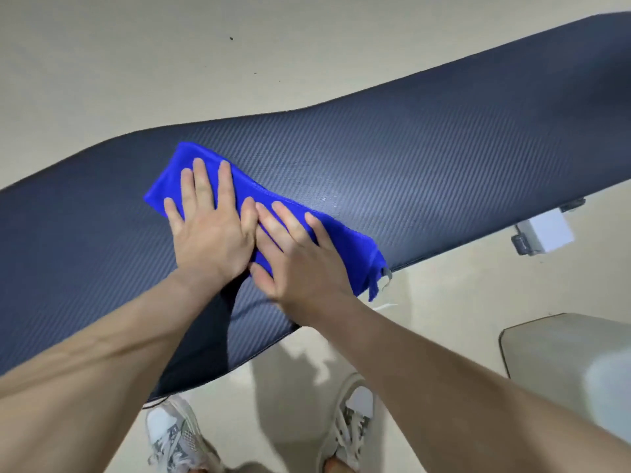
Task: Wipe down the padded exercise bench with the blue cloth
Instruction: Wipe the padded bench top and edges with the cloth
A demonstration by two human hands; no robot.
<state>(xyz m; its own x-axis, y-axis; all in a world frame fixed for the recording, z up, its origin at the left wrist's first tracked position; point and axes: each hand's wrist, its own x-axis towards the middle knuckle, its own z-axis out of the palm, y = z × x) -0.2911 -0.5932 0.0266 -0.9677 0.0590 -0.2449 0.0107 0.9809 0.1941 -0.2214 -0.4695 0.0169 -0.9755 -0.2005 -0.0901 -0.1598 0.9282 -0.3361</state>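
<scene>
On the bench [426, 158], my left hand [211, 230] and right hand [300, 257] press the blue cloth [164, 186] with flat fingers; the pad's long axis runs away rightward.

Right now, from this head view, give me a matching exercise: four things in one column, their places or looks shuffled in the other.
1. blue cloth
2. left hand
3. bench
4. shoes

A. on the pale floor, bottom of view
B. pressed flat on the cloth's left part
C. dark, ribbed, running diagonally
D. spread on the bench, corner over its near edge

Pairs: 1-D; 2-B; 3-C; 4-A
</scene>
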